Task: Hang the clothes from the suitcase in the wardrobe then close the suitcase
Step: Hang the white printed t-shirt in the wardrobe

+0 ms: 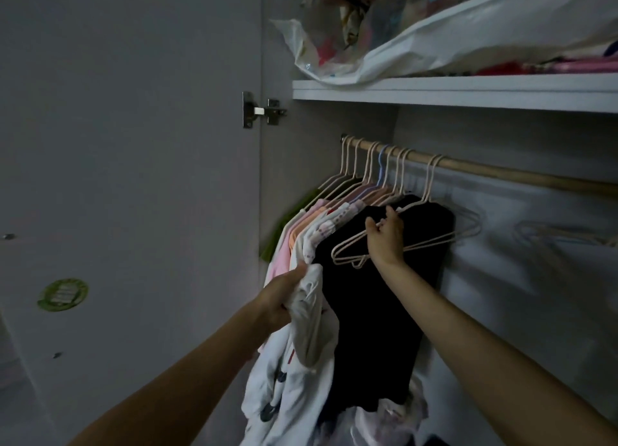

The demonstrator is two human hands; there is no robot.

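Bunching a white garment [311, 315], the left hand [279, 300] grips it with curled fingers below the hanging clothes [321, 225]. The right hand [384, 238] curls its fingers round empty hangers [434, 235] against a black garment [374, 312], under the rail [501, 171].

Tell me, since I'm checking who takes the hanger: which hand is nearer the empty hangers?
Right. The right hand grips the empty hangers in front of the black garment; the left hand is lower left, holding a white garment.
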